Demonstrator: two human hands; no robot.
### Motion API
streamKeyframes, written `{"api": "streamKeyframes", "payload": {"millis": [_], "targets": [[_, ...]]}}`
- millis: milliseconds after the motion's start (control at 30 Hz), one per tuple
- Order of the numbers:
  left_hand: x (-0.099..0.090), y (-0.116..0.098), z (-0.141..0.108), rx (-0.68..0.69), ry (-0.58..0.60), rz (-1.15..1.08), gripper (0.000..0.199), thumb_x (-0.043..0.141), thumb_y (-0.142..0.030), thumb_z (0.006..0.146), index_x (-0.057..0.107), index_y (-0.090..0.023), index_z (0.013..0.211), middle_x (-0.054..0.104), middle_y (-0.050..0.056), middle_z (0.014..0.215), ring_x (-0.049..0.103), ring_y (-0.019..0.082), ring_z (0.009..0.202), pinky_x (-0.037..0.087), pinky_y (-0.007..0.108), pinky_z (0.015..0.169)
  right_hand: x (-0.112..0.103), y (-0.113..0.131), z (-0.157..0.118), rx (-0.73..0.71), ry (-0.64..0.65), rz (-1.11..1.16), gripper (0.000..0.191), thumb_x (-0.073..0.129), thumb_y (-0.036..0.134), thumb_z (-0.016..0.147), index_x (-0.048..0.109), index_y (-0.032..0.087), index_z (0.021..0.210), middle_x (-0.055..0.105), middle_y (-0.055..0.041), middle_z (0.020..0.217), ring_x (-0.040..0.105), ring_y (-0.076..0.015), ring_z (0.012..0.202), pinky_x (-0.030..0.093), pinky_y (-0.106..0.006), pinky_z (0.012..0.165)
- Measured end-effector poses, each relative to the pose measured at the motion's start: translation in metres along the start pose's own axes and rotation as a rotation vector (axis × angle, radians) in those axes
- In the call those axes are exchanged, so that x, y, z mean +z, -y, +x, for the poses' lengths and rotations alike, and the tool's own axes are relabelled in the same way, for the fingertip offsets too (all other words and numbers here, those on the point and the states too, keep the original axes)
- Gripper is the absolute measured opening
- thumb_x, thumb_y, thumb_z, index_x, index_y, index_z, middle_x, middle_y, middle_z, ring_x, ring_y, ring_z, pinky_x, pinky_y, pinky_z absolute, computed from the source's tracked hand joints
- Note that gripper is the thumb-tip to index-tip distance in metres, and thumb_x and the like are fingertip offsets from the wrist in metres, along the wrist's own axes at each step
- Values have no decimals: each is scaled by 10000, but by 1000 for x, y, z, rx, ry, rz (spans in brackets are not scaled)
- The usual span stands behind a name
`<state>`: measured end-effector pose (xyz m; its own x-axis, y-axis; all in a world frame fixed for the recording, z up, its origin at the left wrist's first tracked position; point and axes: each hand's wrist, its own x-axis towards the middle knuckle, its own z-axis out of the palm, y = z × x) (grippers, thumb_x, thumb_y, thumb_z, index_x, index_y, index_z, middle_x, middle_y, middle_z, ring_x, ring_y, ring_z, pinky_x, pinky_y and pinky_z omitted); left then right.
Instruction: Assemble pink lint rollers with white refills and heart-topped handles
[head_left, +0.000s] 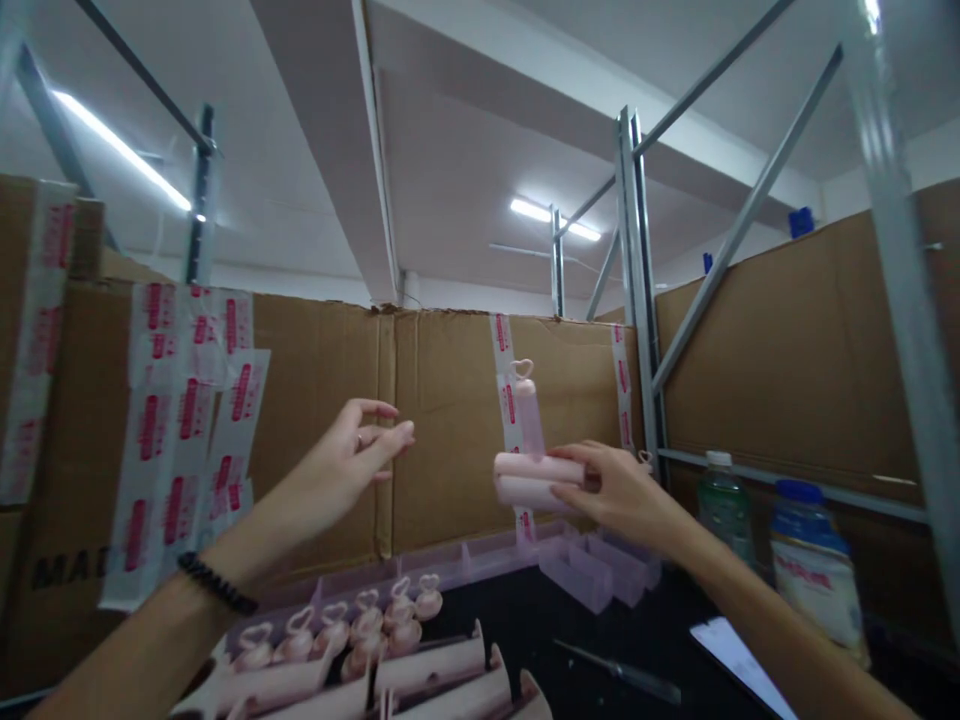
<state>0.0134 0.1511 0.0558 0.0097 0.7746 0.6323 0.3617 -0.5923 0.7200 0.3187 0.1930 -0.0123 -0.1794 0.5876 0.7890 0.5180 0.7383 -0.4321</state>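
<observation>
So the biggest thing here is a brown cardboard wall (pixel 450 400) across the middle of the frame, patched with red-printed tape (pixel 152 440), with a metal rack (pixel 634 250) rising on the right. Below it, a black tabletop (pixel 510 610) fills the bottom center. A bunch of curved pink shells (pixel 442 668) is heaped at bottom center-left.

The left hand (pixel 364 440) is up left of center, fingers loosely curled and holding nothing, just in front of the cardboard. The right hand (pixel 619 485), right of center, has its thumb and fingers pinching a pink double-barrel piece (pixel 534 490), held sideways above the table. Lilac bins (pixel 577 575) sit below it.

Far right there's a blue-lidded jar (pixel 814 580) next to a green bottle (pixel 724 510), and what looks like a phone (pixel 739 660) lies at lower right.

A slim lilac tube (pixel 529 420) with a heart loop stands upright over the pink piece; can't tell if they're joined. Smallest stuff: 1 thin tool (pixel 622 675) at bottom right of center, and heart-topped pink caps (pixel 367 618) clustered lower left.
</observation>
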Motion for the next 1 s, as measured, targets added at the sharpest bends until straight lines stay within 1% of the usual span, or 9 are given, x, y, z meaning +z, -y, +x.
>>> {"api": "streamKeyframes", "payload": {"millis": [67,133,233,300,433,500,600,833,1000], "targets": [[-4,-3,1,3,-34,-19,432,673,-515,797,511,-216,1063,723,92,946,659,295,1067,545,446,845,-18,-30,1,142,-100,-4,333,790,264,709,751,222,1037,718,-66,940,621,-259,872,429,-378,836],[-7,-2,2,18,-55,-29,412,656,-505,820,502,-219,1074,725,87,934,667,289,1056,540,460,866,-27,-60,-2,221,-122,-4,305,777,283,723,733,200,1014,711,-67,929,616,-254,865,437,-366,805],[-10,3,5,36,-57,-45,432,638,-542,831,478,-233,1087,730,69,912,686,284,1008,542,473,863,-26,-101,-13,378,-106,42,262,654,372,858,703,163,1009,685,-47,803,631,-217,760,473,-319,665],[-12,6,8,42,-55,-52,447,622,-568,834,468,-245,1101,736,60,909,696,283,982,540,477,862,-19,-124,-20,482,-85,73,299,560,406,937,684,139,993,668,-39,772,635,-189,704,490,-297,610],[-13,5,10,21,-61,-48,419,606,-551,851,457,-246,1095,742,57,900,711,271,944,535,471,866,-9,-161,-28,589,-46,112,280,576,381,970,630,147,1113,675,-55,1016,665,-173,820,566,-343,714],[-14,1,8,4,-55,-46,408,600,-536,863,448,-239,1097,740,56,900,716,258,927,533,472,877,-7,-173,-30,605,-23,118,289,596,358,964,612,156,1170,657,-72,1129,665,-198,921,573,-390,789],[-14,-3,5,12,-69,-48,403,583,-539,875,445,-236,1102,735,43,886,718,242,914,524,481,902,-5,-186,-32,609,16,121,305,597,352,963,605,160,1201,642,-84,1186,656,-223,992,562,-426,842],[-14,4,13,9,-59,-71,379,593,-526,861,451,-256,1085,747,32,841,728,247,848,532,491,863,-2,-203,-38,625,89,130,322,603,342,960,593,166,1230,630,-89,1218,651,-230,1013,562,-435,852],[-12,1,9,15,-85,-58,354,580,-521,867,463,-255,1068,743,37,858,723,250,881,517,491,891,2,-204,-43,639,121,181,318,592,358,966,596,163,1217,644,-83,1176,661,-215,964,570,-412,817]]}}
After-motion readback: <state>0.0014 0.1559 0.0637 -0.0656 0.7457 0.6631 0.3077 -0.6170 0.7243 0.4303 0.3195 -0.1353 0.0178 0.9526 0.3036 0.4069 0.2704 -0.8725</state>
